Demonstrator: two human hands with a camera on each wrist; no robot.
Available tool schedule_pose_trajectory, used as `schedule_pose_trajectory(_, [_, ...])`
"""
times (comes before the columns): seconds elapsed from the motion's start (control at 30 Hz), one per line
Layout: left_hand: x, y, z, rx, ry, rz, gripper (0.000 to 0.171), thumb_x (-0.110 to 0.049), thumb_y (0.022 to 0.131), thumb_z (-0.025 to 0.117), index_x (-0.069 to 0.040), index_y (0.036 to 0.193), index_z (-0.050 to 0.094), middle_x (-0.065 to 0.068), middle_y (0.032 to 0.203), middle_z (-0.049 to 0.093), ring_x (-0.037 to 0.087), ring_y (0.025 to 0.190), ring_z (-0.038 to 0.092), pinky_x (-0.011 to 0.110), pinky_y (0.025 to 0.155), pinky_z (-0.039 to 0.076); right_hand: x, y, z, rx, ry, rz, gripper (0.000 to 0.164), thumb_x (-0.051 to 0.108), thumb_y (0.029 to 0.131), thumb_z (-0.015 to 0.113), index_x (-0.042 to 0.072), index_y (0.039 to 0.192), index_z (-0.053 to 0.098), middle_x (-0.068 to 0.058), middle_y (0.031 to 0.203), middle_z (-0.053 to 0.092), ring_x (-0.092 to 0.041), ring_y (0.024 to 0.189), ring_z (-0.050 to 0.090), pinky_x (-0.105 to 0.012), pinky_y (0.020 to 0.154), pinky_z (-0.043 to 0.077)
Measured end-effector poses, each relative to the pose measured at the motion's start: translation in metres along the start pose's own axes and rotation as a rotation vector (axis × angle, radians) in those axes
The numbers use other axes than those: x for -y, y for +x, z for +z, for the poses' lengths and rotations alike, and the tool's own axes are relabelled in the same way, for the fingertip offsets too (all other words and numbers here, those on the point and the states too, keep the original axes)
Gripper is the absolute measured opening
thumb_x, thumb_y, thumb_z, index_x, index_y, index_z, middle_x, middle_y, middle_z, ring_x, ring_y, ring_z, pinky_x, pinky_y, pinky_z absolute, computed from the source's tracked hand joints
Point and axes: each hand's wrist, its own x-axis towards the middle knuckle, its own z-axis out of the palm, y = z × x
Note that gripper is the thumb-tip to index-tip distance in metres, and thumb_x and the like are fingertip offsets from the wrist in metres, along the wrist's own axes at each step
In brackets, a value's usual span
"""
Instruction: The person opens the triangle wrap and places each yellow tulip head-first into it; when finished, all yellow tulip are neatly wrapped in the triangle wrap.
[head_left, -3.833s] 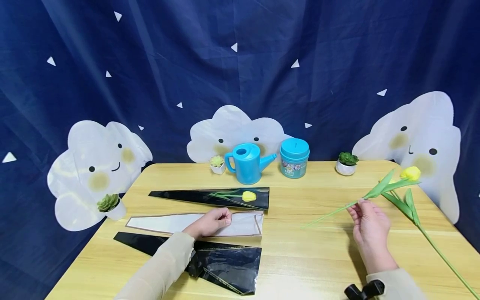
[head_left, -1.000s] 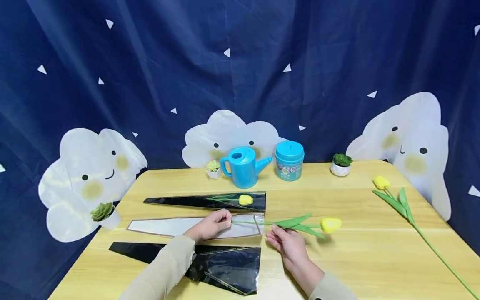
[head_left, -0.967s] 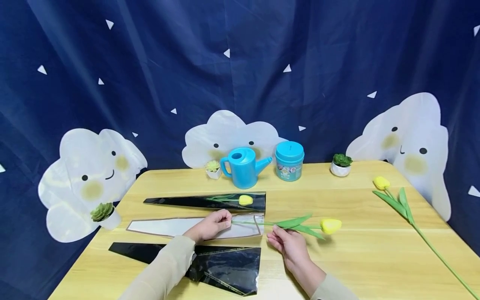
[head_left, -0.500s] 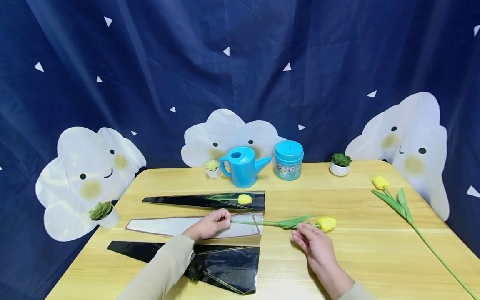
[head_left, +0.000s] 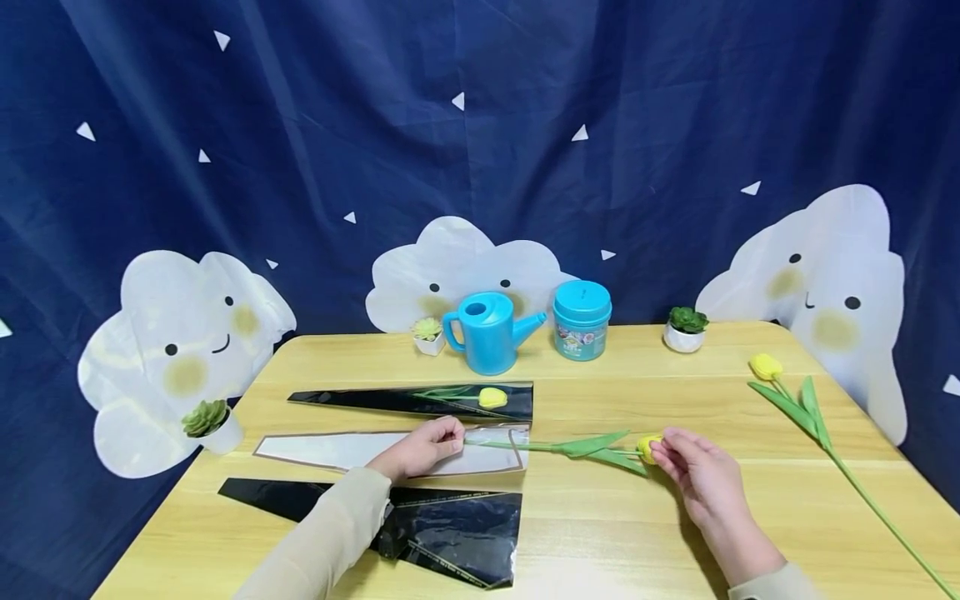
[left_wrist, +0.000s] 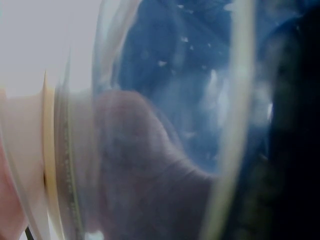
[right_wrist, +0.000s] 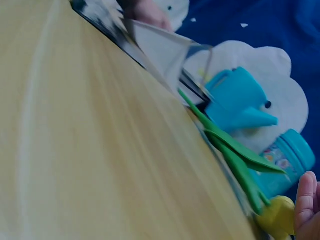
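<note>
My left fingers (head_left: pixel 452 442) pinch the sleeve (head_left: pixel 322 450), tulip (head_left: pixel 588 447) reaches past its right edge. Right fingers (head_left: pixel 671 454) touch the bloom (head_left: pixel 643 450), can't tell if gripping. Open desk (head_left: pixel 723 408) between that and the other tulip (head_left: pixel 818 417).

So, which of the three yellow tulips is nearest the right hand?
The middle tulip: the right hand is at its bloom. Another tulip lies at the far black wrapper; the far-right tulip lies apart.

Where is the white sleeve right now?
In the head view, the white sleeve is left of centre, between two black sleeves, with the left hand gripping it.
</note>
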Motion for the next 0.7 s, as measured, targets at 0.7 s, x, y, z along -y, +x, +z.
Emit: schedule_pose_trajectory(0.7, [0.002, 0.002, 0.001, -0.003, 0.004, -0.013, 0.012, -0.009, 0.094, 0.052, -0.004, 0.084, 0.050, 0.001, 0.080, 0.043, 0.013, 0.071, 0.040, 0.025, 0.068, 0.032, 0.002, 0.021, 0.000, 0.317, -1.142, -0.468, 0.036, 0.022, 0.089, 0.063, 0.004, 0.120, 0.060, -0.012, 0.120, 0.061, -0.017, 0.112, 0.055, -0.029, 0.091, 0.043])
